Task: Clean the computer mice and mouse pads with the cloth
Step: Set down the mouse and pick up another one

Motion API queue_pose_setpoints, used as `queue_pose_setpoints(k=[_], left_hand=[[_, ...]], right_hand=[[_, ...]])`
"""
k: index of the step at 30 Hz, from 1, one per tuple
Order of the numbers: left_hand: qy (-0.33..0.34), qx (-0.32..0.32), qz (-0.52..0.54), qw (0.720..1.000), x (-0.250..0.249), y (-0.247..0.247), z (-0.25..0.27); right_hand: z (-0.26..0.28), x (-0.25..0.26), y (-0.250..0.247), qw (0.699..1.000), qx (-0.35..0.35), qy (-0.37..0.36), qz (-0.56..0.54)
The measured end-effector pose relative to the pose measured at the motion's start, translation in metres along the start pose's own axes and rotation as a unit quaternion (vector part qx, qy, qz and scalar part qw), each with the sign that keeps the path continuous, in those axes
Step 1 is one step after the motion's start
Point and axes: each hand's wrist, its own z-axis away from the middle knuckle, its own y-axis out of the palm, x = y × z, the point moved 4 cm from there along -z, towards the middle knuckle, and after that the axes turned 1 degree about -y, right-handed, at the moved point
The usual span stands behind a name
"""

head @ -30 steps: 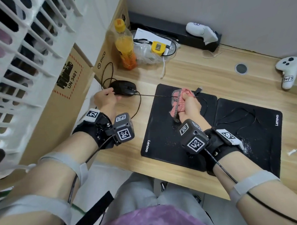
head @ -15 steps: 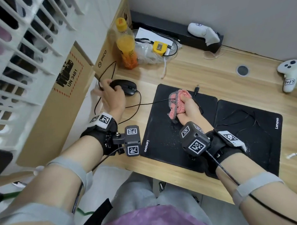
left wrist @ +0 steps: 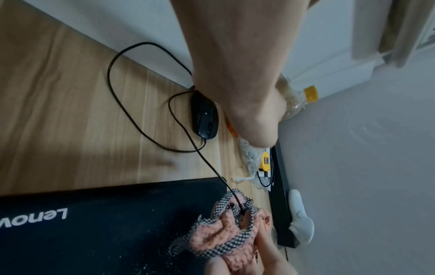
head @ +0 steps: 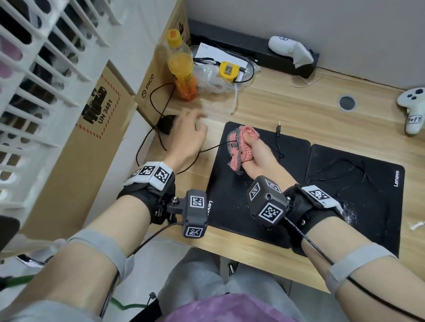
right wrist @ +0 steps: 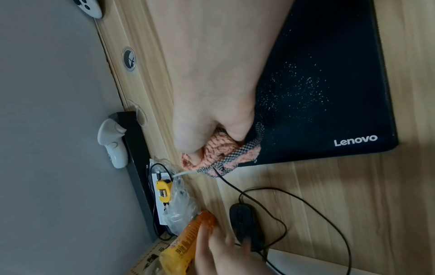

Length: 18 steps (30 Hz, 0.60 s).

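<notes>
A black wired mouse [head: 166, 125] [left wrist: 204, 119] lies on the wooden desk beside the cardboard box. My left hand [head: 188, 132] hovers just over it, blurred, fingers stretched out and holding nothing. My right hand [head: 249, 144] grips a bunched pink cloth [head: 240, 147] [right wrist: 223, 152] at the far end of the left black mouse pad [head: 232, 199]. The mouse cable [head: 211, 148] runs from the mouse into the cloth. White specks dust this pad. A second black mouse pad [head: 368, 178] lies to its right, with thin wires on it.
An orange drink bottle [head: 181, 67] and a cardboard box [head: 108, 131] stand close behind and left of the mouse. A plastic bag with a yellow tape measure [head: 228, 71] and two white controllers [head: 290, 50] [head: 415, 105] lie at the back and right.
My left hand went from the mouse's left side onto it, then swept right over it with fingers spread. The right hand and cloth stayed at the pad's far end.
</notes>
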Motion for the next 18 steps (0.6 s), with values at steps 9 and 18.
queue_pose_setpoints(k=[9,18], left_hand=[[-0.034,0.258,-0.002,0.965,-0.007,0.036,0.013],[-0.150,0.165,0.011,0.975,0.021,0.011,0.003]], right_hand=[[0.007,0.010,-0.001,0.998,-0.038,-0.042,-0.018],[0.022,0.030,-0.008,0.985,-0.139,-0.076,-0.075]])
